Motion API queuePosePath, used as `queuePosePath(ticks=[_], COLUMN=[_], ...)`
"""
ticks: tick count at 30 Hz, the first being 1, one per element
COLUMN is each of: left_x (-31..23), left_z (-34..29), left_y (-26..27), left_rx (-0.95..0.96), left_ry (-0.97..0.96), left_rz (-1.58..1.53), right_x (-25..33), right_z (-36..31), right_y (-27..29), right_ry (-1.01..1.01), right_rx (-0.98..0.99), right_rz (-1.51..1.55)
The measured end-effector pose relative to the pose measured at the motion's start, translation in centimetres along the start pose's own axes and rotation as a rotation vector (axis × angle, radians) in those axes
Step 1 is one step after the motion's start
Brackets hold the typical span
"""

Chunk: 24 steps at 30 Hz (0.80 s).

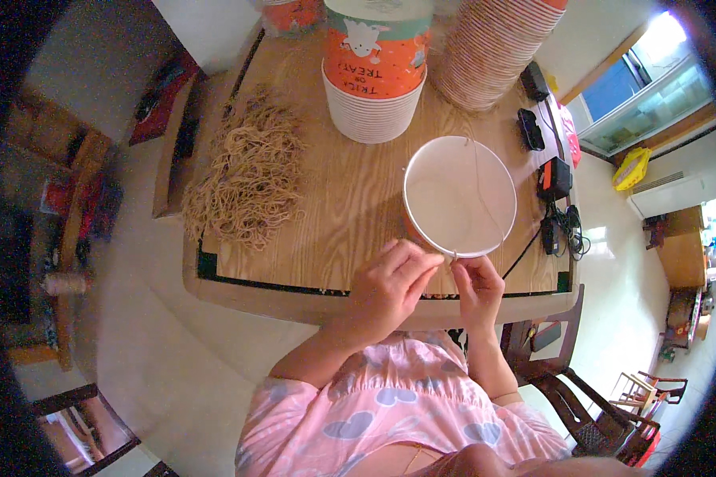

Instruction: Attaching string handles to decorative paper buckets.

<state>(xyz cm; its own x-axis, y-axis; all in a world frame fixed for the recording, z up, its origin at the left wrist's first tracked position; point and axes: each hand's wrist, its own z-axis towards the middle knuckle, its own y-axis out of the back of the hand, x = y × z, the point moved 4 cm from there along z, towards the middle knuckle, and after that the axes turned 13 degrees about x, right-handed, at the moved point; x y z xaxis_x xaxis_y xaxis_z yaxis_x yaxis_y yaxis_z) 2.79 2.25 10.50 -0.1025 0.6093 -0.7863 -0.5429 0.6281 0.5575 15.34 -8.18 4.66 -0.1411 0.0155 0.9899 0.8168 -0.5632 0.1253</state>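
Note:
A round white paper bucket (441,187) stands near the table's front edge, its mouth facing up. A thin tan twine cord (479,184) runs from its far rim down across the inside toward the near right rim. At the near rim, my left hand (394,282) is closed in a pinch with thumb and forefinger on a short end of twine. My right hand (479,290) pinches at the same spot, touching the rim from the right. The fingers partly hide the twine there.
A tangled heap of twine cords (250,171) lies on the left of the wooden table (346,215). Behind the bucket are a stack of orange-printed paper buckets (374,111) and a tall leaning stack (493,56). A black adapter (554,179) with cables sits along the right edge.

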Motion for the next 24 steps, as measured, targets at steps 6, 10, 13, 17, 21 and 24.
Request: queuePosePath(ticks=[6,10,13,17,21,24], left_x=[-0.5,-0.7,-0.1,1.9,3.0,3.8], left_z=[2.8,2.9,0.7,-0.9,-0.4,-0.3], left_y=[-1.2,-1.2,-2.2,-4.6,-6.1,-7.5], left_rx=[0.101,0.007,-0.105,-0.083,0.033,0.049], left_ry=[-0.243,-0.210,-0.101,0.142,0.336,0.343], left_rz=[0.526,0.324,0.078,-0.303,-0.536,-0.671], right_x=[2.5,3.3,2.6,2.5,1.9,1.6], right_z=[-0.1,-0.2,0.1,0.3,0.1,-0.2], right_y=[0.3,0.7,0.8,0.7,1.3,1.2], right_ry=[0.152,0.234,0.147,0.098,0.106,0.095], right_rx=[0.072,0.077,0.121,0.099,0.109,0.164], right_rz=[-0.315,-0.429,-0.436,-0.365,-0.403,-0.436])
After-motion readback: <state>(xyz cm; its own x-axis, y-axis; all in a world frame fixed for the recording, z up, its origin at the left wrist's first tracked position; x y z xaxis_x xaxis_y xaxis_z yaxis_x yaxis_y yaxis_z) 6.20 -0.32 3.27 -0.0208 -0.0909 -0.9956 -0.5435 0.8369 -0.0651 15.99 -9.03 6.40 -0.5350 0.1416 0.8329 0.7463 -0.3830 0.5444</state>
